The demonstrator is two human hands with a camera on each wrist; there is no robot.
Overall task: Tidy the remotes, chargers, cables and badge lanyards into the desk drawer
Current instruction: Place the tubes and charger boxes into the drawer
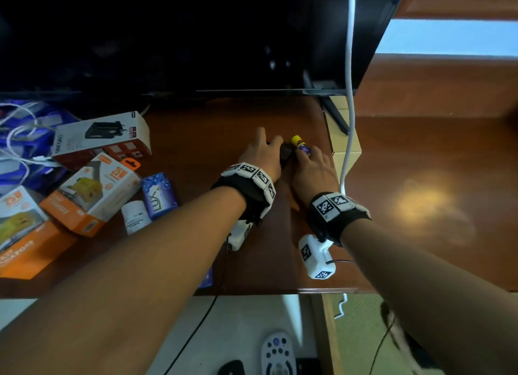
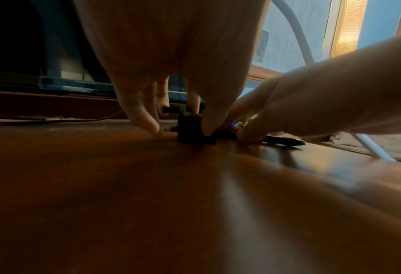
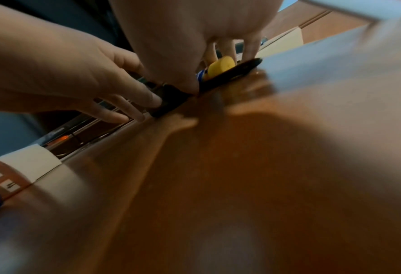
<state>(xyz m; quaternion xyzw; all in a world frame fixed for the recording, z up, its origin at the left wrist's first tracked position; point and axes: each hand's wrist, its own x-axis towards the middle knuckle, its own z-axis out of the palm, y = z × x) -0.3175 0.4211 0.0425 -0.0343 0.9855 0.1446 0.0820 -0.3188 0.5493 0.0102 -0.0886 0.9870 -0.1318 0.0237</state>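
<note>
Charger: black charger (image 1: 285, 152) sits on the table (image 1: 196, 139), 12 o'clock from my wrists.
Left hand: my left hand (image 1: 262, 157) grips it, fingers (image 2: 205, 118) curled round.
Right hand: my right hand (image 1: 314, 168) at its 3 o'clock, fingers curled on the yellow-capped tube (image 3: 220, 65).
Boxes: 9 o'clock.

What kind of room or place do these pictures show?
Probably a home room with a TV stand: a dark screen stands on a wooden top, with gadget boxes and a remote below in the open drawer.
</note>
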